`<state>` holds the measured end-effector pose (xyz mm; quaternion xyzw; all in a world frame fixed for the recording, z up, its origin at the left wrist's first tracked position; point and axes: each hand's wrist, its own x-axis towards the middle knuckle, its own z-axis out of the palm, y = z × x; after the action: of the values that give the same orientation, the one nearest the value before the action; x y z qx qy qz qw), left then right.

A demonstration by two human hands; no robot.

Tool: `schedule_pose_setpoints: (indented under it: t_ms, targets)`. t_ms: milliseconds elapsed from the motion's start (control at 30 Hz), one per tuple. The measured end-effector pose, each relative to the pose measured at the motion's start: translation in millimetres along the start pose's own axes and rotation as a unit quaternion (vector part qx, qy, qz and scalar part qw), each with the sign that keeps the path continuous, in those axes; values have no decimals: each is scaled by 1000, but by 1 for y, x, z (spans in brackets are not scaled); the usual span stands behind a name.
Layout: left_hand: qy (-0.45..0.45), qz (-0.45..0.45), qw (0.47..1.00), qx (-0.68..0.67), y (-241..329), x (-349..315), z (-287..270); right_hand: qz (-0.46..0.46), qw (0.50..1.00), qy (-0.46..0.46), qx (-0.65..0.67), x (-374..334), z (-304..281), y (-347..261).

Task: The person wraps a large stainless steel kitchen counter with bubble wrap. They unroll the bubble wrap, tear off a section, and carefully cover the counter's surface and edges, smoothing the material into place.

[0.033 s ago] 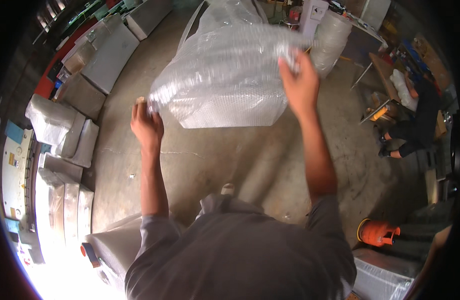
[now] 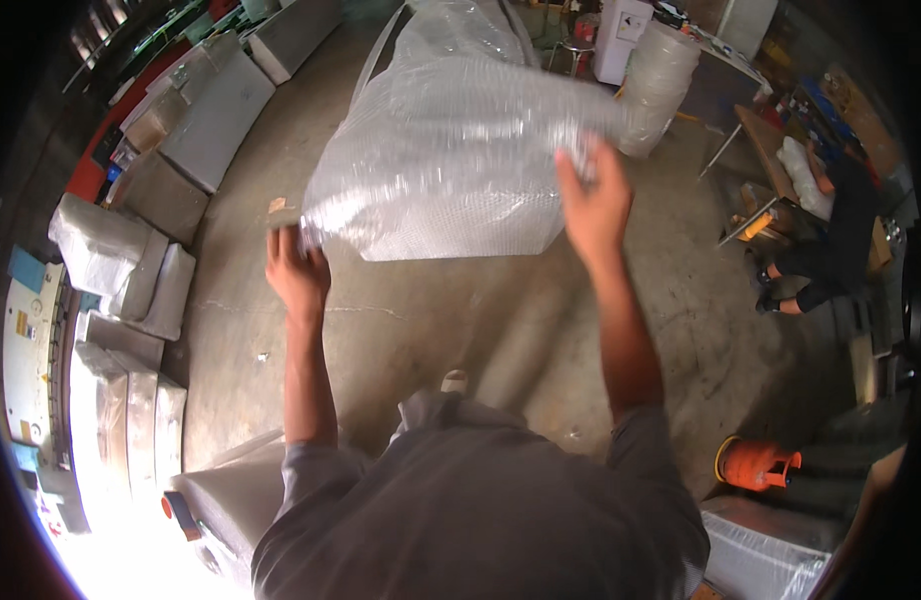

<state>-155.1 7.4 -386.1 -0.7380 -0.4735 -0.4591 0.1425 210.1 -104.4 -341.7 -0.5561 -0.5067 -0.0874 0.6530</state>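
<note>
A wide sheet of clear bubble wrap (image 2: 446, 125) stretches between my hands, over a large bubble-wrapped object with a straight near edge. At the sheet's near left corner, the curled fingers of my left hand (image 2: 299, 275) grip the gathered wrap. On the other side, my right hand (image 2: 596, 205) pinches the sheet's right edge between thumb and fingers, a little blurred by motion. What lies inside the wrapping cannot be made out.
Wrapped panels and boxes (image 2: 131, 265) line the left side. A bubble wrap roll (image 2: 236, 495) lies near my left side. An orange gas cylinder (image 2: 756, 463) is at the right, near a person (image 2: 841, 235) by a table. A tall wrapped stack (image 2: 659, 90) stands at the back right.
My right hand has come down slightly with its edge of the bubble wrap. The left hand has barely moved and keeps its grip.
</note>
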Motion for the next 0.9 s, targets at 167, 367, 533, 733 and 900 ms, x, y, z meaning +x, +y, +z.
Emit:
schedule_pose_setpoints:
  t_ms: [167,367,533,733,900]
  targets:
    - [-158,27,987,-13,-35,-100,19,245,968,-27,-53,-178,6,59]
    - [-408,36,911,-48,-80,-92,28,440,792,-420,57,-210,-41,118]
    - [-267,-357,834,-325,-102,-86,97,525,845,-103,21,-169,-37,155]
    - [-237,-454,753,-414,-79,-120,194,428,897,-105,-25,-150,24,169]
    - [-161,-476,728,-466,-89,-143,222,413,908,-65,19,-175,44,187]
